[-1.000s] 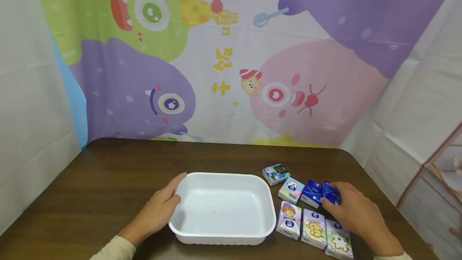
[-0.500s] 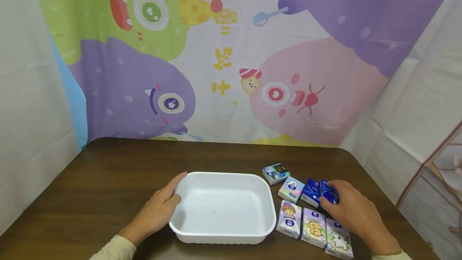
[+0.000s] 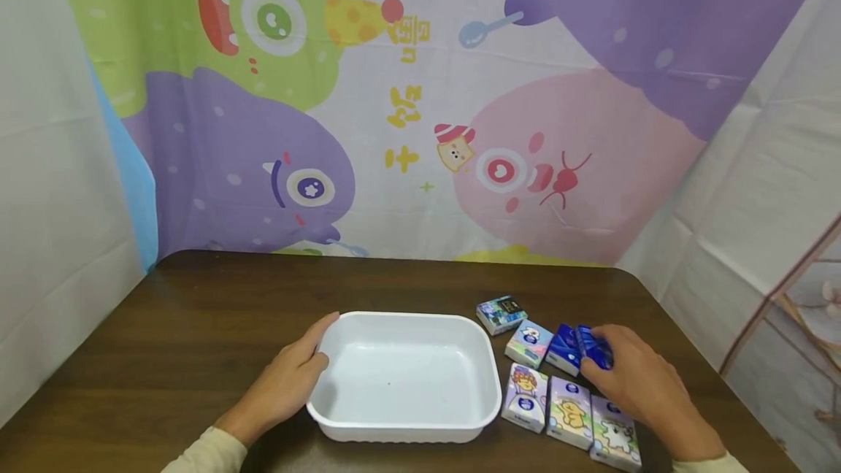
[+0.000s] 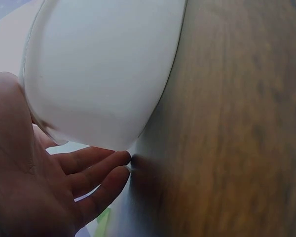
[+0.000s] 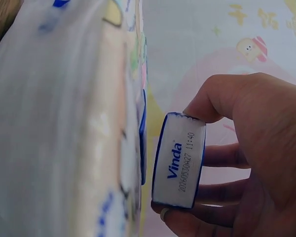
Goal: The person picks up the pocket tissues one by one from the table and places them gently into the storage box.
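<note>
Slightly leftward since the earlier frame, the held blue pack (image 3: 596, 350) is pinched between my right hand's (image 3: 637, 371) thumb and fingers, just beside 1 other blue pack (image 3: 563, 349), toward the table's (image 3: 164, 356) right edge. My left hand (image 3: 289, 378) grips the white tray's (image 3: 404, 434) left rim.
</note>
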Tool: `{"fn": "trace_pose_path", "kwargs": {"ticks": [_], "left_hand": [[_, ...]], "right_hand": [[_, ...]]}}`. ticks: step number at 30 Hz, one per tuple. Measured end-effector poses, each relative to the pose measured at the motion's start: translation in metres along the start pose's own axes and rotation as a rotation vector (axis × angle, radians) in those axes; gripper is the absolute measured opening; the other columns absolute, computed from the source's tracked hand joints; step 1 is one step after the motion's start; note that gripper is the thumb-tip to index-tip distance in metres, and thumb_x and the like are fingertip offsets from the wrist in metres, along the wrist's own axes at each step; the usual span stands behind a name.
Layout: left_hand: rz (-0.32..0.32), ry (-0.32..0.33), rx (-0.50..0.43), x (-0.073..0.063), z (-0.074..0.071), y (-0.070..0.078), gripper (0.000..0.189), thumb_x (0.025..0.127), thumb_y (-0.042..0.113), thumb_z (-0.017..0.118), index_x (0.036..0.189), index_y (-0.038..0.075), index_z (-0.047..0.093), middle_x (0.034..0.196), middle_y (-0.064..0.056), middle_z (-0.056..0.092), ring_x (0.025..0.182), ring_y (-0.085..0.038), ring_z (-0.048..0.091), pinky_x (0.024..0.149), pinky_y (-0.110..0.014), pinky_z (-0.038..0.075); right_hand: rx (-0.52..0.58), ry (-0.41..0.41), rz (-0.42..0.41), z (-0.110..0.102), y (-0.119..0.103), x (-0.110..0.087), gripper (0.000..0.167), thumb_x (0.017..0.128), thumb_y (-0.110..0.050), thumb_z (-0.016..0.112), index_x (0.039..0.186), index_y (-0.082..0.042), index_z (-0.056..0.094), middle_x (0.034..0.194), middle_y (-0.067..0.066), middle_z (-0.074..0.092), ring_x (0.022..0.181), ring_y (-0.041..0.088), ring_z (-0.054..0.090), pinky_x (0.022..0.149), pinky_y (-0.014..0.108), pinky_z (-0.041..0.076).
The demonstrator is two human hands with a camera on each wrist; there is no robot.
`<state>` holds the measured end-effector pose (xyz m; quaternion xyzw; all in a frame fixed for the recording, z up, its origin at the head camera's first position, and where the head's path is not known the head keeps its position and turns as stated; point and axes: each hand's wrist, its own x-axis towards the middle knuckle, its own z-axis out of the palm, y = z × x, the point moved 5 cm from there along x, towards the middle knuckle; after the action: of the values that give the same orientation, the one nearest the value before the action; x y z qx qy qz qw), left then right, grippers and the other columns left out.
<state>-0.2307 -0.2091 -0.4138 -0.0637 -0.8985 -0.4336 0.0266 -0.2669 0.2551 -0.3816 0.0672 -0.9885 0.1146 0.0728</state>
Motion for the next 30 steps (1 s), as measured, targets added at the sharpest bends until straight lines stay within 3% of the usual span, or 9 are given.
{"fn": "trace_pose_path", "kwargs": {"ticks": [10, 19, 30], "left_hand": [[-0.006, -0.013, -0.018, -0.001, 0.001, -0.001, 0.057, 0.101, 0.010, 0.041, 0.157, 0.018, 0.035, 0.156, -0.012, 0.041, 0.139, -0.033, 0.041, 0.110, -0.056, 0.031], [0.003, 0.002, 0.004, 0.000, 0.002, -0.002, 0.057, 0.100, 0.010, 0.043, 0.156, 0.017, 0.036, 0.153, -0.013, 0.045, 0.135, -0.031, 0.045, 0.107, -0.054, 0.035], [-0.003, -0.011, 0.019, 0.002, 0.000, -0.002, 0.058, 0.100, 0.011, 0.042, 0.157, 0.018, 0.035, 0.154, -0.013, 0.043, 0.136, -0.034, 0.044, 0.106, -0.057, 0.036]], "right_hand": [[0.057, -0.029, -0.011, 0.003, -0.008, 0.004, 0.061, 0.088, -0.036, 0.070, 0.133, 0.003, 0.055, 0.133, 0.032, 0.054, 0.114, 0.049, 0.055, 0.088, 0.065, 0.046], [0.079, -0.093, 0.045, 0.012, -0.013, 0.005, 0.067, 0.089, -0.036, 0.068, 0.138, 0.005, 0.050, 0.132, 0.033, 0.053, 0.115, 0.049, 0.055, 0.089, 0.066, 0.046], [0.099, -0.023, -0.042, 0.007, -0.030, 0.010, 0.060, 0.087, -0.030, 0.069, 0.134, 0.004, 0.054, 0.129, 0.030, 0.056, 0.113, 0.045, 0.056, 0.090, 0.063, 0.047]]}}
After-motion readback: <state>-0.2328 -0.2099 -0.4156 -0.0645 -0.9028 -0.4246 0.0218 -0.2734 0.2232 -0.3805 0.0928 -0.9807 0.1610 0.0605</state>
